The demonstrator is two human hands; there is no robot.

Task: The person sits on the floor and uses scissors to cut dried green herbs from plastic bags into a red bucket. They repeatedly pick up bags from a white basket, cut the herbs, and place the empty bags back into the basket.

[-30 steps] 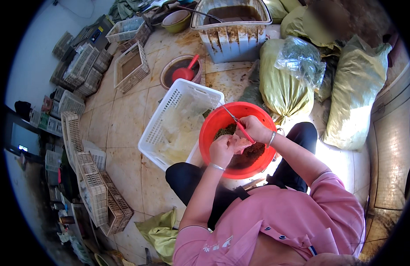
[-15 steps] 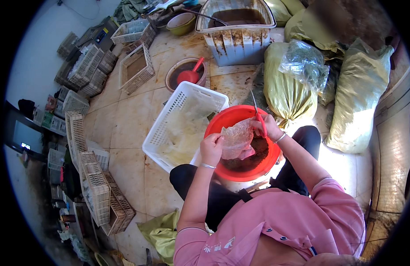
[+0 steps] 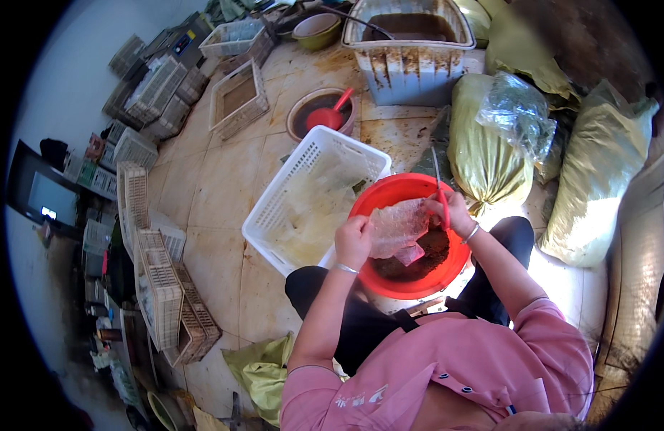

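My left hand (image 3: 353, 243) is closed on one edge of a crumpled translucent plastic bag (image 3: 397, 224). At the bag's other edge, my right hand (image 3: 458, 214) grips scissors (image 3: 444, 208) with red handles, their blades pointing up and away from me. It also seems to pinch the bag. Stretched between both hands, the bag hangs over a red basin (image 3: 454, 270) with dark brown, crumbly matter (image 3: 431, 257) in it. A pink patch shows low on the bag. Beside the basin, on its left, stands a white perforated crate (image 3: 259, 228) with pale translucent sheets inside.
Beyond the crate sits a tub (image 3: 292, 122) of dark liquid with a red scoop (image 3: 325, 118). A large stained bin (image 3: 411, 75) stands at the back. Full yellowish sacks (image 3: 490, 147) line the right. Stacked plastic crates (image 3: 159, 287) are at left; a yellow-green sack (image 3: 264, 373) lies nearby.
The whole view has shifted, so everything sits slightly further right. Between my hands the bag is drawn out flatter and wider. The scissors stay in my right hand.
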